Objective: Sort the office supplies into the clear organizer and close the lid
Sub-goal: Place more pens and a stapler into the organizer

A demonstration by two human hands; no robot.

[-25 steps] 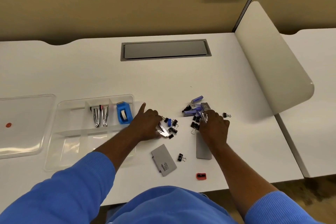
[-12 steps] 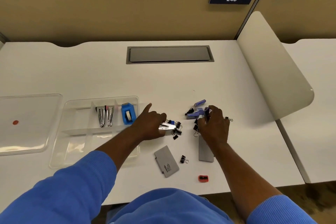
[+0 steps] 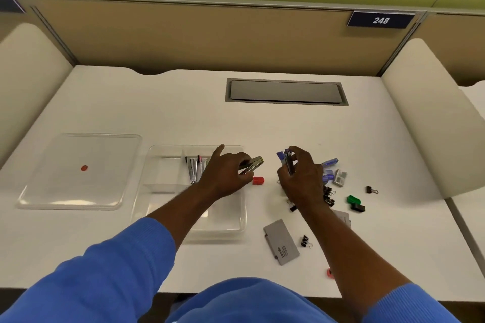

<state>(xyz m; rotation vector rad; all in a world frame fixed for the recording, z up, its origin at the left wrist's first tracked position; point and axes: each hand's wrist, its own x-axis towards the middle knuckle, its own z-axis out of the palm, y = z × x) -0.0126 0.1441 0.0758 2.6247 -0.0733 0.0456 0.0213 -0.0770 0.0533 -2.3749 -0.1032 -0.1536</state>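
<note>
The clear organizer [image 3: 236, 223] stands on the white desk, its lid [image 3: 76, 173] flat to its left with a small red piece on it. Two metal staple removers [image 3: 194, 169] lie in a back compartment. My left hand [image 3: 223, 173] is raised over the organizer's right edge and grips a silver stapler [image 3: 253, 164]. My right hand [image 3: 299, 178] is lifted off the desk and pinches a purple staple box with a dark metal tool [image 3: 286, 160]. Purple and grey staple boxes [image 3: 332, 173] and black binder clips [image 3: 328, 195] lie beside that hand.
A red sharpener [image 3: 258, 180] lies by the organizer. A green sharpener [image 3: 353, 199], a black one [image 3: 358, 208], a lone clip [image 3: 371, 189], grey cards [image 3: 282, 241], another clip [image 3: 305, 241] and a red piece [image 3: 329, 273] are scattered at right. A cable hatch [image 3: 286, 92] sits behind.
Both hands have lifted off the desk with their items; the left carried the stapler leftward over the organizer. The camera swung left, and a red and a green sharpener are uncovered.
</note>
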